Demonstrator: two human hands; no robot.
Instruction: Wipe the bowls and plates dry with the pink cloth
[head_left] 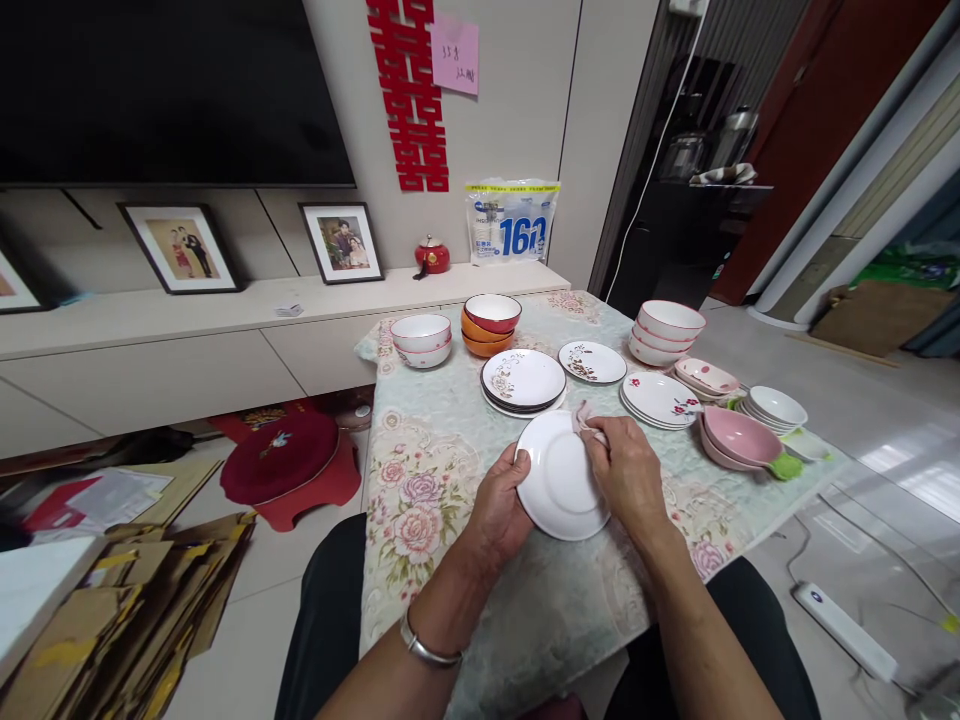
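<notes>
A white plate (564,478) is tilted up in front of me over the flowered tablecloth, its bottom side with the foot ring facing me. My left hand (504,500) grips its left rim, thumb on the near face. At the upper right rim, my right hand (626,462) pinches a pinkish-grey cloth (587,415) against the plate. Just beyond stands a stack of dark-rimmed plates (523,378) with a brown flower pattern. One similar plate (592,362) lies to its right, and a stack of plates with red flowers (660,400) sits farther right.
White bowls (421,338) and red and orange bowls (491,315) stand at the table's far side. On the right are stacked white bowls (667,330), pink bowls (742,437) and small white bowls (778,405). A red stool (285,460) and flattened cardboard (135,620) are at the left.
</notes>
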